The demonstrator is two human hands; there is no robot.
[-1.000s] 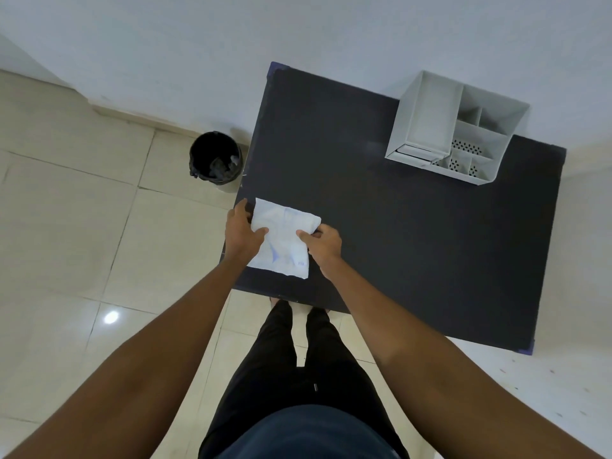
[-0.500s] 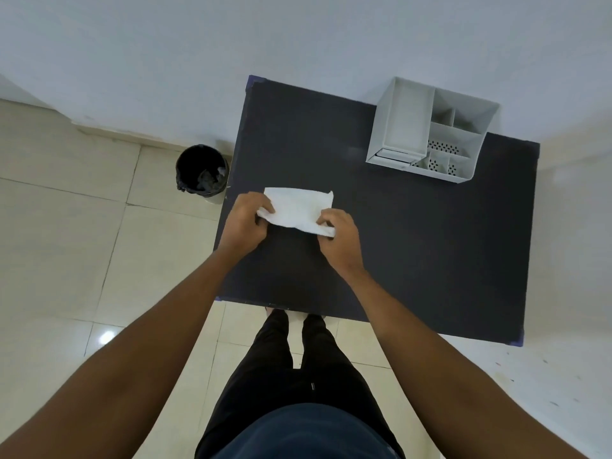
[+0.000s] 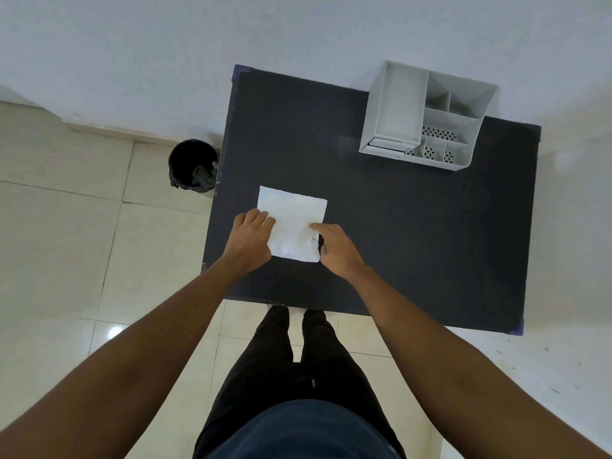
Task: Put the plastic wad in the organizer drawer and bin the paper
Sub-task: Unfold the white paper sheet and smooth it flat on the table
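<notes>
- Both hands press the white paper [image 3: 293,223] flat on the dark table [image 3: 414,243]: left hand [image 3: 250,240] on its left edge, right hand [image 3: 336,248] on its right.
- Beyond the right hand stands the grey organizer [image 3: 427,115]; left of the left hand, the black bin [image 3: 193,165] on the floor.
- Whether either hand pinches the sheet, I cannot tell.

I see the paper [image 3: 293,223] lying flat on the table [image 3: 414,233], toward its left near side. My left hand [image 3: 250,241] rests on its left edge, my right hand [image 3: 336,248] at its right edge. The organizer [image 3: 427,115] stands at the far right, against the wall [image 3: 298,34]. The bin [image 3: 193,165] sits on the floor [image 3: 66,243], just left of the table.
</notes>
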